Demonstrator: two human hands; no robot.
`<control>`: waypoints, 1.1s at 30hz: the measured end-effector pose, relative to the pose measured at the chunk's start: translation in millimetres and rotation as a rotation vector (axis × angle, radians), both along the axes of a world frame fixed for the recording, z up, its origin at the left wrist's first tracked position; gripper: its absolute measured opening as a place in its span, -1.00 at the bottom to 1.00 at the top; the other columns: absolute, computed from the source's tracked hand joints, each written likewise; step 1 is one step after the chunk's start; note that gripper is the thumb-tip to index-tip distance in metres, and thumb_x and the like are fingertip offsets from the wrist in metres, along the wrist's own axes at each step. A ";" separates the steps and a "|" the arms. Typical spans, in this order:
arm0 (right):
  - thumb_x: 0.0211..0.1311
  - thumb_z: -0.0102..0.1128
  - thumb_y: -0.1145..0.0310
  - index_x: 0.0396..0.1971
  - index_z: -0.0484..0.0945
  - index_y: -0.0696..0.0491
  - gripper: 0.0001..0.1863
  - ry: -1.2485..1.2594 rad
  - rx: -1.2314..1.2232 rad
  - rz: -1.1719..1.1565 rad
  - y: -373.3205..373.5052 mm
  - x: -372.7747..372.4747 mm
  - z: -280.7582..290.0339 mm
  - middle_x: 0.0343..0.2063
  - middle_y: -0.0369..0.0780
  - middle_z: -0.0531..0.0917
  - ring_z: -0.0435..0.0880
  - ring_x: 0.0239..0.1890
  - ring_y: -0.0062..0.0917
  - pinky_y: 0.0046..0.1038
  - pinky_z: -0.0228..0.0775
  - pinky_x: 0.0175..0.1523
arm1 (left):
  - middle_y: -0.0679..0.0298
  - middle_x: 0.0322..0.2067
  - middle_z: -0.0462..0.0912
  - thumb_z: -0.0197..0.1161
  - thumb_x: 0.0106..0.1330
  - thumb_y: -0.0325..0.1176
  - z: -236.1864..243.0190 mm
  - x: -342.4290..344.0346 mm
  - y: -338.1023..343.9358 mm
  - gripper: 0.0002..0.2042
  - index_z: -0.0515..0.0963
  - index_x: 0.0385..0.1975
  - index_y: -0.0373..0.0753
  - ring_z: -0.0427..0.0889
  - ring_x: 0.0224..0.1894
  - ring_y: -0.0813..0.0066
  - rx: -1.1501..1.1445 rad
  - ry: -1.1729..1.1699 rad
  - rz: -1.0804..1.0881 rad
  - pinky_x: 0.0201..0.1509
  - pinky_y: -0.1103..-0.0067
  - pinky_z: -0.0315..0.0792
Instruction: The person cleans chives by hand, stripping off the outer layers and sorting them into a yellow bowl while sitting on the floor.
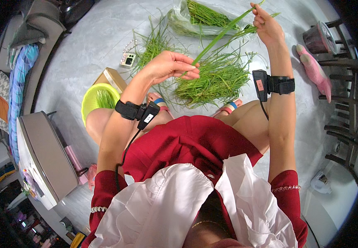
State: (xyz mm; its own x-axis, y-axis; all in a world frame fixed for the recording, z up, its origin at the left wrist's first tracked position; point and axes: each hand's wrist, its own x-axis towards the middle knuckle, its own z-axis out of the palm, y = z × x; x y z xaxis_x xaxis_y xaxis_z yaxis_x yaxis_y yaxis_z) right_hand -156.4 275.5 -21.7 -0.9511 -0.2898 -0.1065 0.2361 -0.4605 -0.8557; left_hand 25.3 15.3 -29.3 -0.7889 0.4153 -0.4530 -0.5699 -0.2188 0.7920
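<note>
My left hand (171,66) pinches the lower end of a long green stalk (220,36). My right hand (266,25) holds the same stalk's upper end, raised above the floor, so the stalk runs slanted between both hands. Under the hands lies a heap of green stalks (216,80) on the pale floor. A second loose bunch (154,43) lies further left. A clear plastic bag with more greens (199,18) sits at the far side. Both wrists carry black strapped devices.
A yellow-green bowl (89,99) with a few stalks stands by my left knee, beside a cardboard box (115,77). A small phone-like device (128,59) lies on the floor. Pink slippers (315,70) and dark chairs (344,103) are at right; a grey case (42,153) at left.
</note>
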 end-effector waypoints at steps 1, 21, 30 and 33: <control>0.14 0.02 0.36 -0.29 0.46 0.19 -0.78 0.002 -0.015 0.008 2.3 -1.6 -0.4 -0.59 -0.40 0.39 0.17 -0.68 -0.83 -0.79 0.00 -0.64 | -0.09 -0.23 0.50 0.13 0.11 -0.51 -1.8 0.2 -0.8 -0.71 0.38 -0.18 -0.53 0.57 -0.24 0.20 0.002 0.000 0.000 -0.18 0.61 0.49; 0.16 0.01 0.32 -0.39 0.43 0.18 -0.79 0.100 0.283 -0.166 -17.7 20.0 -7.4 -0.57 -0.36 0.36 0.19 -0.63 -0.81 -0.76 0.01 -0.59 | -0.09 -0.35 0.53 -0.09 0.04 -0.70 -45.4 -5.5 -22.5 -0.79 0.38 -0.31 -0.61 0.60 -0.35 0.16 -0.224 -0.098 0.255 -0.24 0.48 0.53; 0.24 -0.16 0.28 -0.45 0.39 0.12 -0.77 0.272 0.444 -0.182 -23.3 27.6 9.1 -0.64 -0.35 0.41 0.22 -0.69 -0.81 -0.76 0.02 -0.65 | 0.06 -0.39 0.59 0.15 0.03 -0.47 -149.0 -30.4 -79.5 -0.80 0.52 -0.37 -0.45 0.61 -0.38 0.27 -0.858 0.502 0.626 -0.27 0.48 0.48; 0.25 -0.17 0.28 -0.43 0.39 0.12 -0.77 0.202 0.557 -0.197 -17.1 32.2 5.0 -0.64 -0.34 0.41 0.22 -0.68 -0.81 -0.77 0.02 -0.64 | 0.12 -0.35 0.59 0.23 0.02 -0.33 -150.4 -38.1 -81.7 -0.77 0.56 -0.32 -0.25 0.58 -0.31 0.24 -1.264 0.452 0.324 -0.17 0.46 0.41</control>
